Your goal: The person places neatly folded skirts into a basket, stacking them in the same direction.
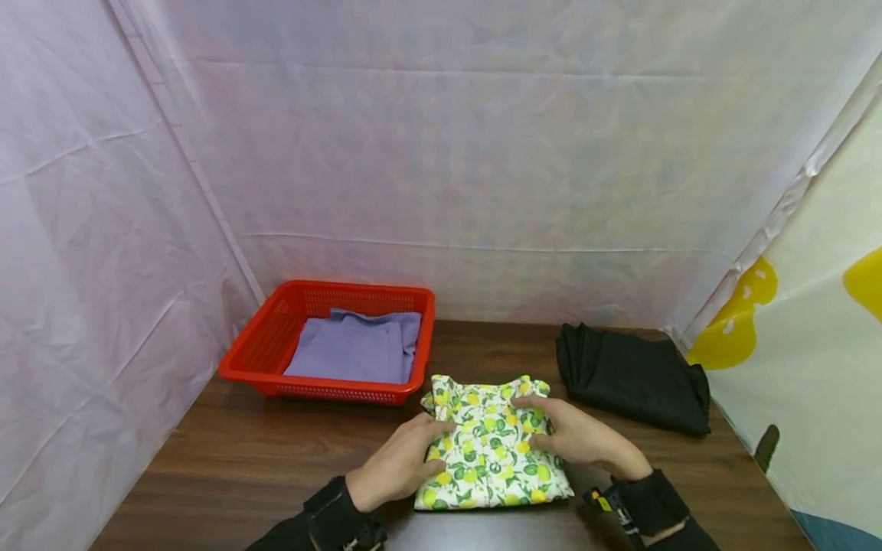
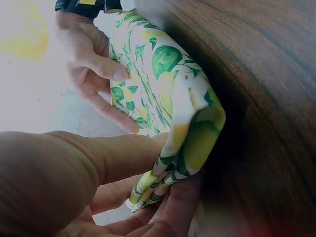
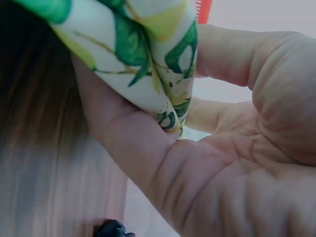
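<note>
A folded white cloth with a yellow-and-green lemon print [image 1: 492, 459] lies at the front middle of the table. My left hand [image 1: 403, 463] grips its left edge. In the left wrist view the thumb of that hand [image 2: 118, 158] is over the folded layers [image 2: 163, 163], with fingers curled beneath them. On the opposite edge is my right hand [image 1: 586, 436], holding the cloth with its thumb and fingers spread over the top. The right wrist view has a finger [image 3: 123, 128] passing under the cloth's edge [image 3: 148, 64], while other digits stay on the upper side.
Behind and left stands a red plastic basket [image 1: 237, 367] with a folded purple cloth [image 1: 354, 348] inside. A folded black cloth [image 1: 634, 379] lies at the back right of the brown wooden table [image 1: 227, 459]. Pale sheets [image 1: 482, 168] hang around the back and sides.
</note>
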The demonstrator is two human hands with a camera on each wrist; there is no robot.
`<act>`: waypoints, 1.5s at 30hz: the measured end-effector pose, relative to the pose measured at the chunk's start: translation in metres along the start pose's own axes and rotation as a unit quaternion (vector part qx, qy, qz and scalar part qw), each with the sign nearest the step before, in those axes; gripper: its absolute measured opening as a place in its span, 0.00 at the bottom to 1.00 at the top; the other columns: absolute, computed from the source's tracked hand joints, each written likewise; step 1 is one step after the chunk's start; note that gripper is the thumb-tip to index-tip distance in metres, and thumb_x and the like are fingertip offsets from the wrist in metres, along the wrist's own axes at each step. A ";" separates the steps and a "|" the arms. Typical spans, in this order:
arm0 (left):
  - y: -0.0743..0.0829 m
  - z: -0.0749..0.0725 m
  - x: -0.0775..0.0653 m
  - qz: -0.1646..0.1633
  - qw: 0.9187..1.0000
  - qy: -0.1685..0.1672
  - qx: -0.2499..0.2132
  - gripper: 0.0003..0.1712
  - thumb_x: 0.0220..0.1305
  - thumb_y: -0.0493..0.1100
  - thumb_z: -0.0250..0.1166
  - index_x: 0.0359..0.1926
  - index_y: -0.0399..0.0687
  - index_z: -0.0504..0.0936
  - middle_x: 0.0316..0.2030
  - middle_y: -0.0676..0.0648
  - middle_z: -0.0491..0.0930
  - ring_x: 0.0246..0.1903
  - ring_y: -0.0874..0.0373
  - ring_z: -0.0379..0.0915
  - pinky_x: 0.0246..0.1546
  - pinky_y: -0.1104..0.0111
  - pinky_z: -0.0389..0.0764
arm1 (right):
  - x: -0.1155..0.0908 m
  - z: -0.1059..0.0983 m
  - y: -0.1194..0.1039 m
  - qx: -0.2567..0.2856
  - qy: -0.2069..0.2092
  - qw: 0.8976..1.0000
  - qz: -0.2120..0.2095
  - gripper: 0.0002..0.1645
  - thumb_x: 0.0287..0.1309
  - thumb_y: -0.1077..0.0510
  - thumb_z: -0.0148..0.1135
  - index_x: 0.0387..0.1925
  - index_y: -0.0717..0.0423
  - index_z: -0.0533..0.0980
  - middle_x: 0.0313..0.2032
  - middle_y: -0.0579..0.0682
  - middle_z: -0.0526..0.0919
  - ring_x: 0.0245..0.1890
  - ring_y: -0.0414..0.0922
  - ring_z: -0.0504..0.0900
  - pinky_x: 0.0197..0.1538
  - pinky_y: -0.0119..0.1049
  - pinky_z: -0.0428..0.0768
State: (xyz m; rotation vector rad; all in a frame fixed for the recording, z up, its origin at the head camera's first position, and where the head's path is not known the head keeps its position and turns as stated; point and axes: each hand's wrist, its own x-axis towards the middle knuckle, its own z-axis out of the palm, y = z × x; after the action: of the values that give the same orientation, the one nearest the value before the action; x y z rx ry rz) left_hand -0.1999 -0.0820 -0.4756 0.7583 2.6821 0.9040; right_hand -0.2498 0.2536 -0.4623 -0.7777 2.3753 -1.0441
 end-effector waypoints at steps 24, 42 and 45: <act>0.015 -0.008 0.006 0.046 0.998 0.048 0.009 0.30 0.70 0.39 0.73 0.71 0.51 0.80 0.56 0.52 0.82 0.55 0.62 0.78 0.55 0.66 0.82 | -0.012 -0.008 -0.013 -0.004 0.031 0.999 -0.006 0.38 0.75 0.60 0.64 0.80 0.56 0.63 0.76 0.65 0.70 0.12 0.37 0.55 0.21 0.35 0.63; 0.026 -0.028 0.006 0.056 0.993 0.100 -0.002 0.32 0.71 0.39 0.72 0.73 0.57 0.79 0.61 0.54 0.81 0.58 0.61 0.78 0.61 0.59 0.82 | -0.018 -0.018 -0.024 0.022 0.093 0.995 -0.022 0.38 0.76 0.65 0.58 0.82 0.51 0.61 0.80 0.65 0.61 0.10 0.36 0.51 0.16 0.34 0.62; 0.026 -0.032 0.005 0.064 0.992 0.111 0.000 0.32 0.71 0.39 0.72 0.74 0.57 0.78 0.62 0.54 0.81 0.60 0.60 0.78 0.61 0.57 0.82 | -0.019 -0.020 -0.026 0.016 0.108 0.993 -0.032 0.38 0.76 0.65 0.58 0.82 0.51 0.61 0.81 0.65 0.60 0.10 0.35 0.51 0.16 0.33 0.61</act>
State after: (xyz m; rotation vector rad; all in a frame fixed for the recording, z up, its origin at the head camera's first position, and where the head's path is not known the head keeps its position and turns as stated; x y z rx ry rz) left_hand -0.2048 -0.0773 -0.4346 0.8868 2.8512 1.0778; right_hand -0.2391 0.2615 -0.4274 -0.7674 2.5211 -1.2461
